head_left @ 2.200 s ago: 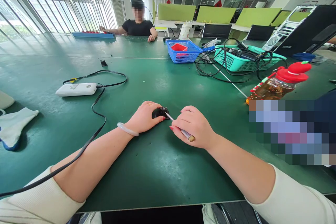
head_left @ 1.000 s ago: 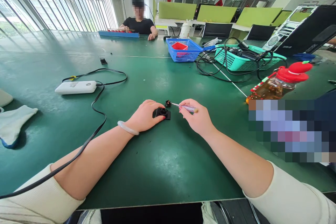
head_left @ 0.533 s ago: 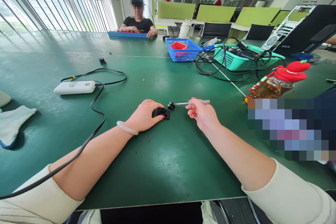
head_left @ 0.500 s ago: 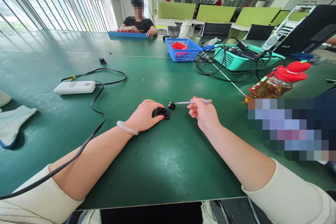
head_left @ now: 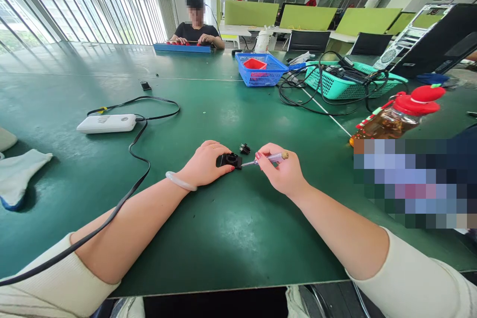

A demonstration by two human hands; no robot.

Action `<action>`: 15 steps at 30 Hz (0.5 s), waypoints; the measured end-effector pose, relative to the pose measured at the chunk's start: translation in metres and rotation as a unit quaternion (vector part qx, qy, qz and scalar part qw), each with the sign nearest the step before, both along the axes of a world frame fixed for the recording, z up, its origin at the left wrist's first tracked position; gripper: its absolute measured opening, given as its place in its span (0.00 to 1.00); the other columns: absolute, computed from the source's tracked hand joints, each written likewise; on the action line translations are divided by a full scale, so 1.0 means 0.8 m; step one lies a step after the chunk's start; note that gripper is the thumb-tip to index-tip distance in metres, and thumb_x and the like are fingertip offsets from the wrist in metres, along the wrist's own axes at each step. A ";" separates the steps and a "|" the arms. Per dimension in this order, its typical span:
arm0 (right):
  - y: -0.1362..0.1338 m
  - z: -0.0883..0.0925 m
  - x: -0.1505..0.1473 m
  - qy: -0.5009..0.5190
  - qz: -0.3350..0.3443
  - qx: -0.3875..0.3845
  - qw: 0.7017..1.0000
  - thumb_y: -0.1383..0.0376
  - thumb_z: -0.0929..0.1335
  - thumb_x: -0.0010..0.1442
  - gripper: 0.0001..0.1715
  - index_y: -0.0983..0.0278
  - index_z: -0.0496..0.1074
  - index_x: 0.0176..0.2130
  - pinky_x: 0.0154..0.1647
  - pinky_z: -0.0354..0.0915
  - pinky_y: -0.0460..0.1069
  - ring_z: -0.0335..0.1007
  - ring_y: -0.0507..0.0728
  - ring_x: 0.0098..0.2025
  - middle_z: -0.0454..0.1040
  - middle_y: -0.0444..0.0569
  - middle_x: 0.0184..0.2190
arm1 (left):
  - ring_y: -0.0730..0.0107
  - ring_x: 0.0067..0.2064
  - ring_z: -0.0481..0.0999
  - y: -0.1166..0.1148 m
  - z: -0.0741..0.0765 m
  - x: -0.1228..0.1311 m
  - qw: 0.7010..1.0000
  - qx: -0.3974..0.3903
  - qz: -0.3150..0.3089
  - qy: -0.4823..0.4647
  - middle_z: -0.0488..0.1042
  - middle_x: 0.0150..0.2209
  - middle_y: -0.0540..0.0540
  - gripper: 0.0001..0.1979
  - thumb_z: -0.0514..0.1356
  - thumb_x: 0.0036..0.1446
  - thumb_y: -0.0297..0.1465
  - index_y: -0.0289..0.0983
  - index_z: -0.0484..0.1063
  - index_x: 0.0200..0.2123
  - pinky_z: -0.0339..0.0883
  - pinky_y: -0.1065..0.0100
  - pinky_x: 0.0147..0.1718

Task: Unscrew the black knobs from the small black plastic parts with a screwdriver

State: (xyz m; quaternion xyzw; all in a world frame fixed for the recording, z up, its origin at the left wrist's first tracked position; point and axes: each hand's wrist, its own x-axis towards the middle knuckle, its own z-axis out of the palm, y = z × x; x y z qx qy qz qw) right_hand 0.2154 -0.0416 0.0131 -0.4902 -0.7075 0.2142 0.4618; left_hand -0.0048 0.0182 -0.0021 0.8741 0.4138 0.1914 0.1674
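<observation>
Back from leaving the little black part on the table, the right hand pinches the screwdriver, tip at the black block, which the left hand grips and presses down.

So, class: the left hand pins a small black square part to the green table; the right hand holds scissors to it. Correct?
No: the head view shows the right hand holding a clear-handled screwdriver to the small black square part, not scissors.
</observation>
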 end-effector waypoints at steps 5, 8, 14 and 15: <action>0.002 0.000 0.000 -0.017 0.009 -0.013 1.000 0.57 0.64 0.62 0.15 0.61 0.67 0.26 0.23 0.56 0.46 0.58 0.50 0.20 0.64 0.40 0.18 | 0.51 0.59 0.68 0.000 -0.001 0.000 1.000 0.006 0.000 -0.009 0.78 0.52 0.44 0.19 0.66 0.53 0.43 0.41 0.78 0.46 0.60 0.49 0.62; -0.001 0.004 0.000 -0.054 0.036 -0.021 0.998 0.61 0.64 0.61 0.12 0.61 0.66 0.27 0.22 0.55 0.45 0.56 0.49 0.19 0.63 0.39 0.17 | 0.50 0.60 0.68 0.000 -0.001 -0.001 1.000 0.004 0.004 -0.017 0.78 0.52 0.44 0.19 0.67 0.51 0.43 0.41 0.78 0.45 0.60 0.48 0.62; -0.008 0.009 -0.001 -0.178 0.131 0.083 0.972 0.69 0.63 0.56 0.05 0.61 0.66 0.29 0.27 0.57 0.46 0.62 0.50 0.24 0.70 0.41 0.23 | 0.47 0.62 0.65 0.000 -0.002 -0.001 1.000 0.002 0.029 -0.001 0.76 0.55 0.42 0.23 0.68 0.49 0.44 0.40 0.78 0.47 0.59 0.48 0.63; -0.009 0.009 -0.001 -0.187 0.139 0.095 0.968 0.69 0.63 0.56 0.05 0.61 0.66 0.29 0.28 0.58 0.46 0.62 0.50 0.25 0.71 0.41 0.23 | 0.47 0.62 0.64 0.000 -0.003 -0.001 0.999 0.001 0.034 0.002 0.76 0.55 0.42 0.24 0.68 0.49 0.44 0.39 0.78 0.48 0.58 0.47 0.64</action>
